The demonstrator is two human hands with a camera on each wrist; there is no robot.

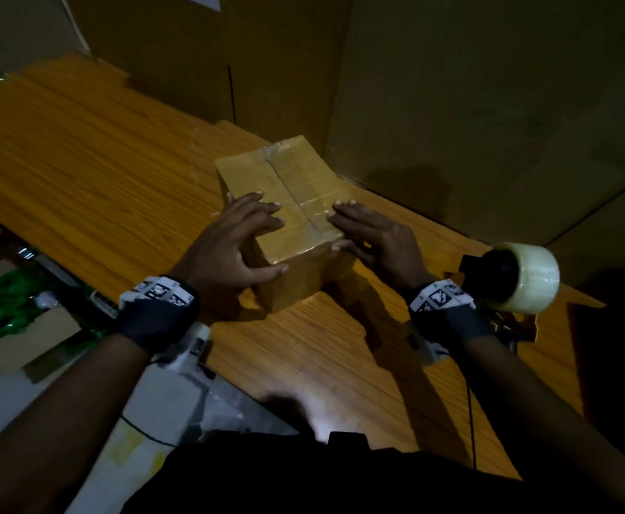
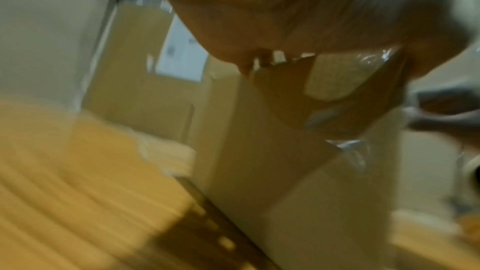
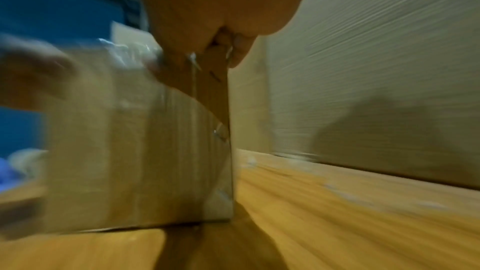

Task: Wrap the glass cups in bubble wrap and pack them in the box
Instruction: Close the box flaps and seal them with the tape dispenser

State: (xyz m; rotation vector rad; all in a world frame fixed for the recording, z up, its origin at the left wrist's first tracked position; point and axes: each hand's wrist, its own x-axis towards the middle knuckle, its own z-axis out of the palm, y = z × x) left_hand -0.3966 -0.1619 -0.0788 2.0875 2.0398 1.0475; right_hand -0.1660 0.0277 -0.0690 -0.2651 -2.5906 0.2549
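Note:
A small brown cardboard box (image 1: 296, 179) stands on the wooden table (image 1: 81, 172), flaps closed and clear tape along its top seam. My left hand (image 1: 244, 231) holds its near left corner, fingers spread over the top and thumb on the near face. My right hand (image 1: 370, 231) holds the near right corner, fingers on the taped top and thumb at the edge. Both wrist views are blurred; the box (image 2: 272, 141) (image 3: 142, 151) fills each. No glass cups or their wrapping are visible.
A tape dispenser (image 1: 526, 276) with a clear roll lies on the table at the right, behind my right wrist. Large cardboard sheets (image 1: 489, 105) stand close behind the box. Green packaged items (image 1: 3, 306) sit in a carton low at the left.

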